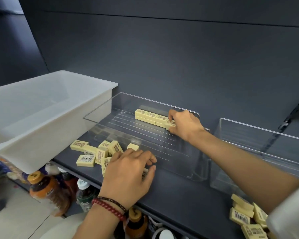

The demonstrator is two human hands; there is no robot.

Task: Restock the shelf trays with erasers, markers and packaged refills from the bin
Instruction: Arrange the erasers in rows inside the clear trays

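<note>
Here right hand [185, 125] pinches end eraser [170, 125] in tray [100, 107]; left hand [128, 176] grips loose eraser [144, 174]

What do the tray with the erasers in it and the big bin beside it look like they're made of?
Tray: clear, glossy hard plastic, probably acrylic; the shelf shows through it. Bin: frosted, translucent white plastic with a matte look.

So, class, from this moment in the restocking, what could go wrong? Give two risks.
The right hand pinches an eraser against the stacked row; a nudge could topple it. The loose erasers lie near the shelf edge, so the left hand could sweep some onto the bottles below.
</note>
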